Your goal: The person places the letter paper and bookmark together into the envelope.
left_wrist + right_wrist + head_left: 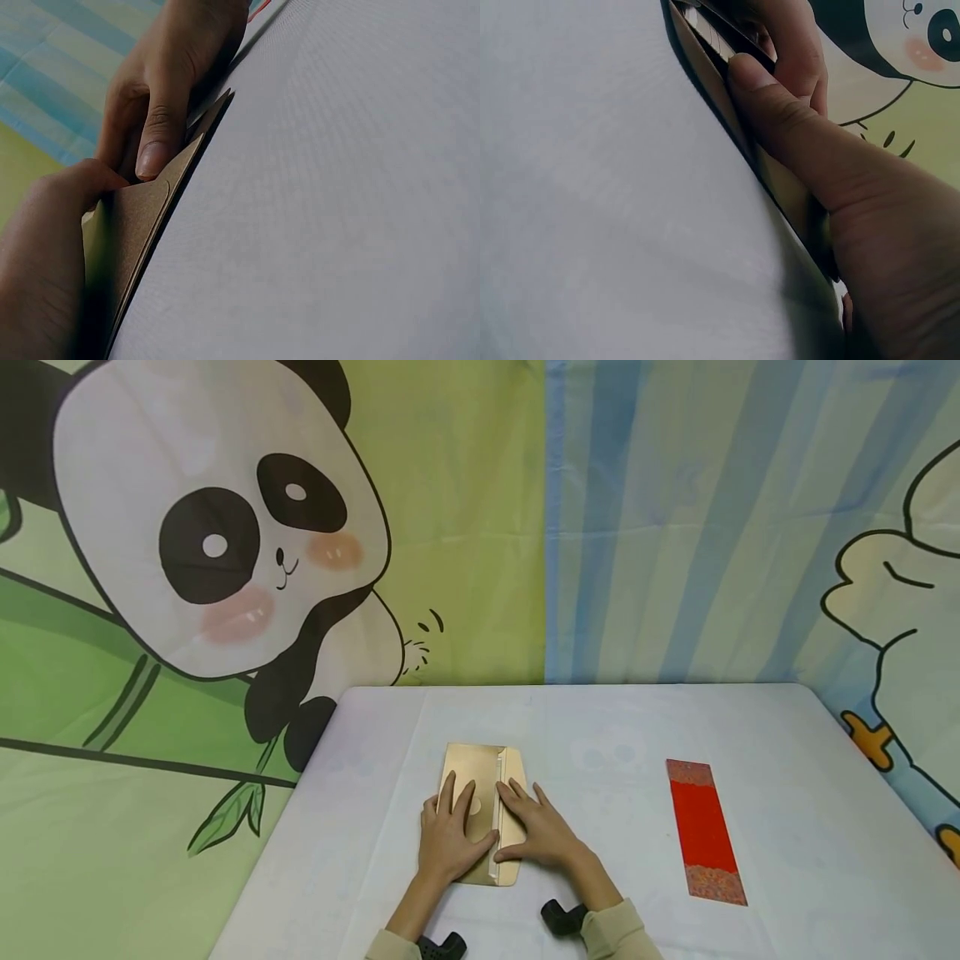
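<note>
A gold-brown paper envelope lies on the white table with its long flap on the right side. A pale strip runs along the flap's fold. My left hand rests on the envelope's body, fingers spread, thumb reaching to the strip. With fingers extended, my right hand touches the flap; its thumb lies near the lower part of the fold. Both wrist views show the envelope edge-on, slightly raised at the flap, and the underside of the fingers is hidden.
To the right on the white table lies a long red paper strip with patterned ends. A cloth backdrop with a cartoon panda hangs behind the table. Black wrist-worn devices show at the sleeves.
</note>
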Demonstrator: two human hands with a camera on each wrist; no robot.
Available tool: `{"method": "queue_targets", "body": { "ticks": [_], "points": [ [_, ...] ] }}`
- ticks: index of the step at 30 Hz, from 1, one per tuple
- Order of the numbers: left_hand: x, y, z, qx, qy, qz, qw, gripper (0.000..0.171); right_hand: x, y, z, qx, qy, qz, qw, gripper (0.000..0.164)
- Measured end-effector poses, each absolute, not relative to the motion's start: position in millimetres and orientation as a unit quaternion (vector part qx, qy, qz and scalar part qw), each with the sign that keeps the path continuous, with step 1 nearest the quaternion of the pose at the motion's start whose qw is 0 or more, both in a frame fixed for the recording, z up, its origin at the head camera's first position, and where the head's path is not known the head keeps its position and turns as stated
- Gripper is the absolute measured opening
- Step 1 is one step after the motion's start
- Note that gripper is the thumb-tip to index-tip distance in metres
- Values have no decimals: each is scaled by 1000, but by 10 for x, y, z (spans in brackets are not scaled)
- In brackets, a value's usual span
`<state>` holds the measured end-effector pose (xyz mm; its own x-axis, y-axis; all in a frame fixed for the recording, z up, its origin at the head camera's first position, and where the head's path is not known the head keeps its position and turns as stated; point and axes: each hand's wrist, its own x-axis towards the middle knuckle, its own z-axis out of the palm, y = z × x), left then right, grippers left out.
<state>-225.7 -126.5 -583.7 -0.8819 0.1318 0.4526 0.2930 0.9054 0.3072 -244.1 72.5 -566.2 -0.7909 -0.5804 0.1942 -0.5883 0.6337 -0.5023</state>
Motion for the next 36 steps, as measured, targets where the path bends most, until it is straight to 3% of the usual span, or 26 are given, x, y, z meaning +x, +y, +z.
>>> {"method": "queue_targets", "body": {
  "ticks": [36],
  "points": [
    [-2260, -1259, -5845, -100, -957, -195, 192, 85, -2419, 670, -5711, 322, -906, 270, 45, 114]
  ]
}}
